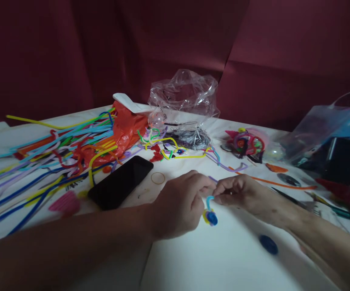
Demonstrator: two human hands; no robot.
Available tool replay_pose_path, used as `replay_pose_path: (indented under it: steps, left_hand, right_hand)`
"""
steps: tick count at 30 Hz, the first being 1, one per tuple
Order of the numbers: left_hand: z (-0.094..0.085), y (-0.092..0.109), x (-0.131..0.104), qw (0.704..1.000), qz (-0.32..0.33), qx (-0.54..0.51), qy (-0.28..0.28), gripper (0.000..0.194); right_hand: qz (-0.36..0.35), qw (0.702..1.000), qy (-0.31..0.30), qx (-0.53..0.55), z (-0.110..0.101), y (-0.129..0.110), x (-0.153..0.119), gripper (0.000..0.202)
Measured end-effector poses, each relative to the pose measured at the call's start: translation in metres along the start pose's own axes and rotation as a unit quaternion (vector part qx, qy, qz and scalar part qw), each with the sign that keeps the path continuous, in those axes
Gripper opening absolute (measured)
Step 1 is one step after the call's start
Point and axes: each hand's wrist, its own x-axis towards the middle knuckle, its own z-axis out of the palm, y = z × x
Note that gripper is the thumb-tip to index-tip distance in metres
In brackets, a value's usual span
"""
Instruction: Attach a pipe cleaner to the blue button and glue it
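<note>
Above a loose blue disc (268,244) on the white table (223,262), left hand (179,204) and right hand (241,194) pinch a light-blue pipe cleaner (208,201) bearing a blue-and-yellow coil (210,217); behind lie a black phone (120,182) and pipe cleaners (56,153).

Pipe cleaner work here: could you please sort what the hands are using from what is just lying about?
In use:
left hand
right hand
light blue pipe cleaner
blue and yellow piece

Lying about:
phone
pile of pipe cleaners
plastic bag
blue disc
rubber band
table
</note>
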Motion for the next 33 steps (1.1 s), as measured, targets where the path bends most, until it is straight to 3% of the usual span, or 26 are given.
replay_pose_path:
  steps: [2, 5, 8, 12, 23, 33]
  left_hand:
    - [-0.002, -0.001, 0.003, 0.999, -0.037, 0.012, -0.029, 0.016]
    - [-0.003, -0.005, 0.007, 0.989, -0.065, 0.048, -0.124, 0.009]
    - [-0.002, -0.012, 0.006, 0.975, -0.069, 0.070, -0.201, 0.007]
    - [0.003, -0.021, 0.000, 0.963, -0.049, 0.071, -0.254, 0.010]
    - [0.013, -0.028, -0.006, 0.961, 0.001, 0.085, -0.263, 0.011]
    - [0.015, -0.027, -0.007, 0.967, 0.034, 0.077, -0.239, 0.009]
  right_hand:
    - [0.002, 1.000, -0.023, -0.011, -0.001, 0.008, 0.008, 0.029]
    - [0.001, 0.998, -0.059, -0.019, 0.003, 0.018, 0.017, 0.025]
    - [-0.006, 0.996, -0.089, -0.022, 0.006, 0.024, 0.025, 0.024]
    - [-0.013, 0.993, -0.114, -0.032, 0.007, 0.024, 0.031, 0.028]
    - [-0.018, 0.991, -0.105, -0.085, 0.004, 0.036, 0.033, 0.025]
    - [-0.005, 0.980, -0.110, -0.165, 0.008, 0.017, 0.028, 0.026]
